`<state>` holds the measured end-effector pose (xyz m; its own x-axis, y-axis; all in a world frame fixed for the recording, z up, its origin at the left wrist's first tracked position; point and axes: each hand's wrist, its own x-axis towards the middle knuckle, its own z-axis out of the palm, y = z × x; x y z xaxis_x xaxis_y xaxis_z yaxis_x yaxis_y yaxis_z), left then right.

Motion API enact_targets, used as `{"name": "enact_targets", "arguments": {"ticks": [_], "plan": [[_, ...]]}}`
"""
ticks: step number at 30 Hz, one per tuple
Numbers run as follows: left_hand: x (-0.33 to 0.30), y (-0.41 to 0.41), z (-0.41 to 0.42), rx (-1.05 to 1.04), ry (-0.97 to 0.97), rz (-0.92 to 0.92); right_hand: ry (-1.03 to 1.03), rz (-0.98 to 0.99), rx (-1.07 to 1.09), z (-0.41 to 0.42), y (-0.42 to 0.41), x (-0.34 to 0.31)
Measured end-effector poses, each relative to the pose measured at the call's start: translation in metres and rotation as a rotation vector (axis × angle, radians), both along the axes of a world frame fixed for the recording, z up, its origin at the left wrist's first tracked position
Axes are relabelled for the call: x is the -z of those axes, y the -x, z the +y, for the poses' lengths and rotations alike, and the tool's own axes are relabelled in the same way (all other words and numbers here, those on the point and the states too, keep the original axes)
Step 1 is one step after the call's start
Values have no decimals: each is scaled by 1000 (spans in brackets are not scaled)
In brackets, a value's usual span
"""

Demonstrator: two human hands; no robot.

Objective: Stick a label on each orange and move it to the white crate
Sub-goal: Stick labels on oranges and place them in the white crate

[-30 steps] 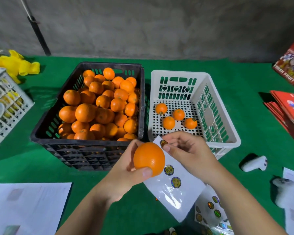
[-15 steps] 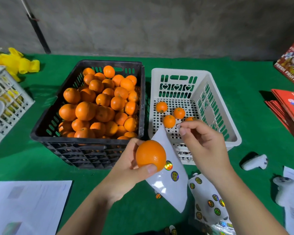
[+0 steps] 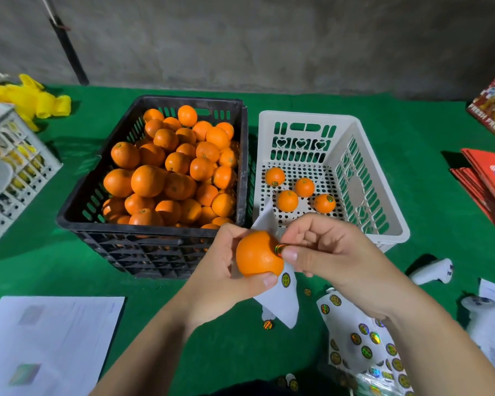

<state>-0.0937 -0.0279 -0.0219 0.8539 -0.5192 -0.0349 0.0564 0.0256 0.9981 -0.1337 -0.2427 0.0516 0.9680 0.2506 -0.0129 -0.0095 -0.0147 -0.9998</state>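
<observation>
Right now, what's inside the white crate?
Four oranges lie on the white crate floor; labels show on two. A sticker sheet and the right hand cover its near edge.

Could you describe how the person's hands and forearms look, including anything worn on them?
Both are bare: the left hand and right hand carry no gloves, rings, watch or bands that show, and no sleeves cover the forearms as far as the frame's lower edge. The fingers have short, plain, unpainted nails. No marks or cables show.

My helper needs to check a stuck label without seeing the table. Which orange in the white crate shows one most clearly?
Find the white crate right of the black crate. Of its four oranges, take the nearest-right orange, whose shiny round label faces up.
</observation>
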Motion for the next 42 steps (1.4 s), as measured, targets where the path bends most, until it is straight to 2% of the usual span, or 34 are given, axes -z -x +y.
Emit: {"name": "enact_targets", "arguments": {"ticks": [4,9,12,14,17,22,24,27,28,31,35,37,38,40,42], "plan": [[4,0,-1,-36,-53,-92,120,-3,4,8,-1,-1],[13,4,-3,-86,-111,-148,548,-55,19,6,-3,4],[11,6,-5,-137,-98,-163,638,-19,44,4,0,9],[9,5,-5,-143,-113,-180,571,2,28,7,3,11],[5,4,-8,-135,-112,-179,269,61,88,14,7,14],[-14,0,-11,-156,-126,-263,4,-6,221,9,2,11],[-21,-3,-13,-260,-72,-297,-56,-19,284,-1,-9,7],[-26,-7,-10,-448,108,-194,-85,7,446,-25,-37,9],[-27,-8,-9,-455,123,-189,8,3,509,-35,-50,13],[-25,-8,-7,-379,108,-169,486,59,581,-65,-87,35],[-21,-7,-3,-206,37,-91,957,298,315,-85,-112,70],[-22,-6,1,-89,-84,-85,1088,360,271,-83,-106,78],[-24,-6,2,-39,-131,-98,1004,316,312,-79,-99,77],[-32,-11,5,11,-195,-142,550,234,361,-63,-81,63],[-38,-21,7,9,-231,-194,129,249,190,-47,-68,50]]}}
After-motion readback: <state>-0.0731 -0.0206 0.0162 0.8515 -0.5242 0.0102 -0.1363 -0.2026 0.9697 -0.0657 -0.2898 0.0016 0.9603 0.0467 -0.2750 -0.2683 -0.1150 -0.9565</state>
